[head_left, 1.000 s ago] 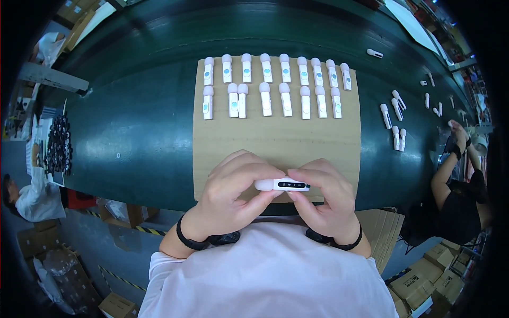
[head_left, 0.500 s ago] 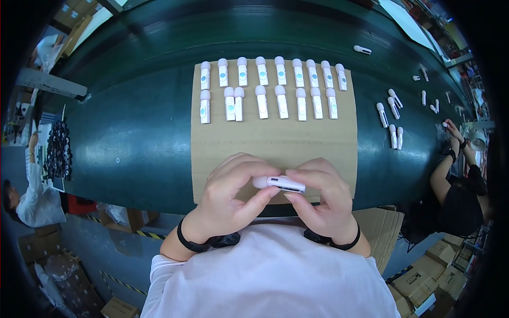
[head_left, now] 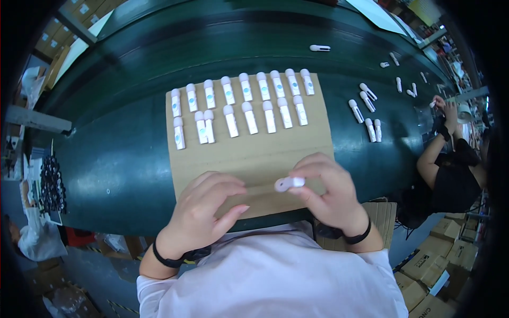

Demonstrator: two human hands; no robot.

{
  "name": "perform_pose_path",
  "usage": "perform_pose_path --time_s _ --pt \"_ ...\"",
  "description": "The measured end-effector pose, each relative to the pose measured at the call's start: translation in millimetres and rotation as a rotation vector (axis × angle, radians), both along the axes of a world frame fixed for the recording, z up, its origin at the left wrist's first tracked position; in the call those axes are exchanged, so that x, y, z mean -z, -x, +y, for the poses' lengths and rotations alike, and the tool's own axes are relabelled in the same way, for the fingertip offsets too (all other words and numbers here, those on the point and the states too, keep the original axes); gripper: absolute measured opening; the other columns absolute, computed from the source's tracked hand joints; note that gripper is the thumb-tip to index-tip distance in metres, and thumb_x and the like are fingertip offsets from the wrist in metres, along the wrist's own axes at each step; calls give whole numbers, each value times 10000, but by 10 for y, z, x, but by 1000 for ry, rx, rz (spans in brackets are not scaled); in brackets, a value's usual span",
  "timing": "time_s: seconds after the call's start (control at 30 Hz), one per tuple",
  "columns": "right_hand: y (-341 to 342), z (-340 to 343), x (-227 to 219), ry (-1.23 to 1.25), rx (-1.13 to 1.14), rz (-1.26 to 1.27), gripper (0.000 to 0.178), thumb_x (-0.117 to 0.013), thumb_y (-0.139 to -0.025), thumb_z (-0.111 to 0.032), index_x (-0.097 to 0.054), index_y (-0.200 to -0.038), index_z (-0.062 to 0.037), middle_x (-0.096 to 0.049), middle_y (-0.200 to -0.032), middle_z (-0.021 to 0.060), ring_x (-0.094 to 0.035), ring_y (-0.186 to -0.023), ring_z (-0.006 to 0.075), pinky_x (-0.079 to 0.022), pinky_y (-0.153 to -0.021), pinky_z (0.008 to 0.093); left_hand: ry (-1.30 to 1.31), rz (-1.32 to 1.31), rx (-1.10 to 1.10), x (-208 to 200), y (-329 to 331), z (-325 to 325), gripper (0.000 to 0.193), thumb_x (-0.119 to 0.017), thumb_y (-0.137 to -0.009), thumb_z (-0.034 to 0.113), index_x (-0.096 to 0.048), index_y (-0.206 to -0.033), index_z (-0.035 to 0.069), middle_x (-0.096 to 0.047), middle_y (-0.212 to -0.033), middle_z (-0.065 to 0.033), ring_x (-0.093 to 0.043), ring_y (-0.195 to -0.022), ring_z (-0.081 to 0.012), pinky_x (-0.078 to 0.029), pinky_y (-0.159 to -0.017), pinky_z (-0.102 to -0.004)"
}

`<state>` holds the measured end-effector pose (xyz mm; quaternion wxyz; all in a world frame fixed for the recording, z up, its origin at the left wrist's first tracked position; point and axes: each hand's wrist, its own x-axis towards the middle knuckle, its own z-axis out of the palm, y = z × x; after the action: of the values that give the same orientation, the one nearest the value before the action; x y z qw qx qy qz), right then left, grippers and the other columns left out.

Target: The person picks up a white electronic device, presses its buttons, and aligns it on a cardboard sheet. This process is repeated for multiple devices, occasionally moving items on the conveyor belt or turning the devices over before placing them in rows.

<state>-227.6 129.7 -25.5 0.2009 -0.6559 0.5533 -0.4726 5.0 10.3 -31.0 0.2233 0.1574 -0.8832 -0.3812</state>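
Between the thumb and fingers of my right hand (head_left: 331, 193) is a small white wand-shaped device (head_left: 286, 184), held above the near part of a brown cardboard sheet (head_left: 249, 164). My left hand (head_left: 204, 209) is apart from it, holding nothing, thumb and fingers spread over the sheet's near left corner. Two rows of similar white devices with rounded, pale heads lie on the sheet. The far row (head_left: 228, 91) has several with blue round marks on their bodies; in the near row (head_left: 249, 119), only the leftmost ones plainly show blue.
The sheet rests on a dark green worktop (head_left: 127, 159). More loose white devices (head_left: 356, 111) are scattered to the right. At the far right a co-worker's hand (head_left: 439, 103) holds something small. A pile of small black parts (head_left: 52, 185) lies at the left, near another person (head_left: 34, 241).
My left hand has let go of the device and moved away to the left. My right hand keeps it, now turned differently. The whole view has shifted and tilted.
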Motion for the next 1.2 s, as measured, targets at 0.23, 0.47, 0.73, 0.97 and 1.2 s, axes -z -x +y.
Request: perform_pose_path --time_s 0.23,0.47,0.73,0.97,1.2 --pt "853 -114 56 -103 179 278 222 -698 -795 35 -611 -995 -10 -658 -1024 137 -651 -895 269 -528 -773 329 241 -333 110 -57 -149 -172 307 -742 -783 164 -631 -1040 40 -611 -1121 -115 -587 -1034 -308 -491 -862 -402" --pt "1132 -248 360 -58 108 589 221 -713 -791 5 -618 -986 -38 -644 -1099 119 -634 -969 293 -520 -812 361 306 -454 214 -47 -119 -281 358 -737 -780 192 -630 -1092 53 -596 -1167 -113 -557 -1106 -291 -450 -950 -402" --pt "1201 -344 477 -96 23 732 221 -735 -786 -60 -621 -975 -71 -617 -1176 103 -604 -1038 303 -492 -865 387 271 -487 216 -21 -80 -336 349 -752 -760 179 -629 -1066 65 -597 -1205 -114 -562 -1107 -319 -458 -947 -423" --pt "1252 -448 370 -144 17 670 208 -729 -799 -89 -631 -981 -69 -615 -1179 107 -598 -1064 301 -489 -893 394 271 -492 222 -25 -42 -365 360 -744 -770 194 -631 -1083 58 -600 -1144 -106 -562 -1087 -294 -441 -955 -403" --pt "1771 -1085 150 -47 92 698 218 -708 -815 -80 -632 -1017 -56 -612 -1179 136 -588 -1099 330 -481 -953 383 263 -503 219 -55 -1 -370 354 -739 -774 196 -631 -1080 54 -600 -1107 -102 -566 -1067 -282 -439 -946 -391"
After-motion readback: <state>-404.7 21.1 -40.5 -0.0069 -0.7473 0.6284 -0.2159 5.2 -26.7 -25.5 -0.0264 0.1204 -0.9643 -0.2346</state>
